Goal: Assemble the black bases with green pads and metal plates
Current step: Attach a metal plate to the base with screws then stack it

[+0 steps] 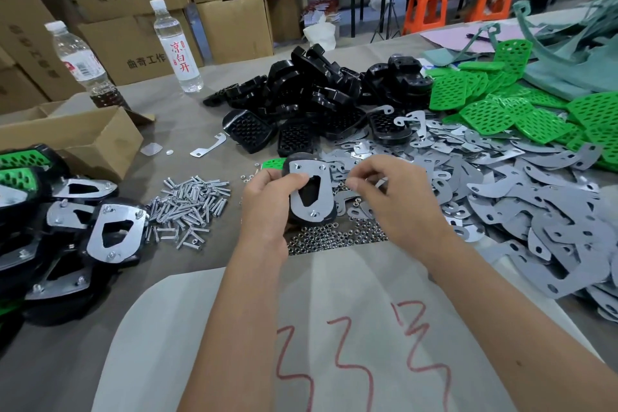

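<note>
Gripping a black base (309, 216) with metal plate (309, 191) on top — left hand (267, 201). Right hand (391, 191) just beside it, fingers curled, pinching something too small to tell.

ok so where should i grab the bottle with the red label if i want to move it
Grip the clear bottle around its labelled mid-body, coming from the near right side. It stands upright and leans slightly in this view, with cardboard boxes close behind and a second bottle to its left, so that side is open.

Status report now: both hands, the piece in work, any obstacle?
Left hand grips black base, metal plate on top. Right hand pinches something small beside it, cannot tell what. Nuts below, nothing blocking.
</note>
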A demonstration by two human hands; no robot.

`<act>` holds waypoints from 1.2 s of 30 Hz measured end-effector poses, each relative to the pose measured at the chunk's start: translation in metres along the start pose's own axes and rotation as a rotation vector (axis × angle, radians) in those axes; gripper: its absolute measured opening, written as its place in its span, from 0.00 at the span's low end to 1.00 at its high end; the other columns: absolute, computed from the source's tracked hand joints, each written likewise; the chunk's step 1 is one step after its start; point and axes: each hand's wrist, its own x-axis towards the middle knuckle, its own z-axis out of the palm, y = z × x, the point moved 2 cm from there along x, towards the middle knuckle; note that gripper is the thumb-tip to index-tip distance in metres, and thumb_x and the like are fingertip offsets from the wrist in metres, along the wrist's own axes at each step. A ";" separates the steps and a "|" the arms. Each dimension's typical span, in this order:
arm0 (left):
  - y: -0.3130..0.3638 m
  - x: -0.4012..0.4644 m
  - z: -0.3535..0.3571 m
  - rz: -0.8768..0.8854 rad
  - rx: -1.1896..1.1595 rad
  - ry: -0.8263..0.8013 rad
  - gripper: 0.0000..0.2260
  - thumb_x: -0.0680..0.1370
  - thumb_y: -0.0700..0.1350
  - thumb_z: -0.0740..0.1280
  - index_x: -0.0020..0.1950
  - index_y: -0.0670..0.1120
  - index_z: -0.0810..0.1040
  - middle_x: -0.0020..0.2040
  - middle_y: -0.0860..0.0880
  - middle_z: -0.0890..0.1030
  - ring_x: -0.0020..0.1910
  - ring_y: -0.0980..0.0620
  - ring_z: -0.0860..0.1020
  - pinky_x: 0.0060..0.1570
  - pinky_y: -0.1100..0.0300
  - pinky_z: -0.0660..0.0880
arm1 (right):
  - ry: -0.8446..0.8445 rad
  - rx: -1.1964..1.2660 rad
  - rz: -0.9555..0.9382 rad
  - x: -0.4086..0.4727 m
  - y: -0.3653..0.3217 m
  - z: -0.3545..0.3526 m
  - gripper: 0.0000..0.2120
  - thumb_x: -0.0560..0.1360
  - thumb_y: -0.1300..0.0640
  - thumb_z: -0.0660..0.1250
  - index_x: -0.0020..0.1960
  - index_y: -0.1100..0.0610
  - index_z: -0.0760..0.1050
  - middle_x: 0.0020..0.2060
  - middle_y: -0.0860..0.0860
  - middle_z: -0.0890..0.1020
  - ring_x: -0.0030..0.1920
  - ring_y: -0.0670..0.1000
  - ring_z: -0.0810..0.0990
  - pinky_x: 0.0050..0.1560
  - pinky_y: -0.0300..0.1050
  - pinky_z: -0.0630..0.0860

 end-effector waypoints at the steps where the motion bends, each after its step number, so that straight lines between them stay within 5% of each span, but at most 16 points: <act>1: 0.000 -0.002 0.002 0.003 0.021 -0.024 0.06 0.75 0.37 0.73 0.49 0.44 0.78 0.41 0.44 0.84 0.38 0.46 0.80 0.41 0.53 0.77 | 0.057 0.066 0.004 0.001 0.000 -0.002 0.03 0.78 0.59 0.73 0.46 0.53 0.83 0.38 0.42 0.81 0.37 0.39 0.78 0.38 0.31 0.71; 6: -0.003 -0.006 0.011 0.016 0.103 -0.149 0.06 0.76 0.38 0.73 0.48 0.46 0.78 0.39 0.49 0.85 0.35 0.52 0.81 0.37 0.58 0.76 | 0.140 0.053 -0.192 0.001 -0.006 -0.001 0.03 0.76 0.64 0.74 0.46 0.57 0.82 0.42 0.47 0.82 0.43 0.47 0.79 0.46 0.37 0.75; 13: -0.006 -0.008 0.014 0.033 0.134 -0.145 0.06 0.76 0.38 0.72 0.46 0.48 0.78 0.40 0.48 0.84 0.38 0.48 0.80 0.40 0.55 0.74 | 0.132 0.029 -0.270 0.000 -0.003 0.003 0.04 0.76 0.66 0.74 0.45 0.59 0.81 0.42 0.48 0.79 0.43 0.50 0.78 0.45 0.50 0.78; 17: -0.007 -0.011 0.018 0.084 0.144 -0.140 0.08 0.75 0.39 0.75 0.48 0.45 0.77 0.41 0.46 0.84 0.39 0.47 0.81 0.43 0.51 0.78 | 0.130 -0.018 -0.302 0.000 -0.006 0.001 0.03 0.76 0.65 0.74 0.45 0.59 0.82 0.41 0.49 0.80 0.43 0.50 0.78 0.44 0.45 0.76; 21: -0.006 -0.012 0.018 0.100 0.146 -0.140 0.08 0.75 0.39 0.75 0.47 0.46 0.76 0.38 0.48 0.83 0.36 0.50 0.81 0.38 0.55 0.78 | 0.068 -0.014 -0.314 0.001 -0.006 -0.003 0.03 0.76 0.65 0.74 0.46 0.58 0.83 0.42 0.50 0.80 0.44 0.47 0.78 0.43 0.41 0.75; 31: -0.004 -0.015 0.021 0.116 0.114 -0.182 0.10 0.74 0.38 0.75 0.50 0.41 0.75 0.36 0.48 0.83 0.33 0.50 0.80 0.30 0.60 0.77 | 0.087 0.212 -0.159 0.001 -0.003 -0.003 0.05 0.74 0.60 0.78 0.44 0.55 0.82 0.40 0.42 0.79 0.41 0.51 0.79 0.34 0.57 0.80; 36: -0.004 -0.017 0.024 0.082 0.057 -0.203 0.16 0.67 0.45 0.74 0.50 0.42 0.75 0.39 0.46 0.83 0.37 0.47 0.81 0.37 0.53 0.77 | 0.045 0.368 -0.089 0.000 -0.004 0.001 0.06 0.76 0.63 0.76 0.48 0.53 0.87 0.44 0.50 0.79 0.42 0.50 0.79 0.30 0.44 0.80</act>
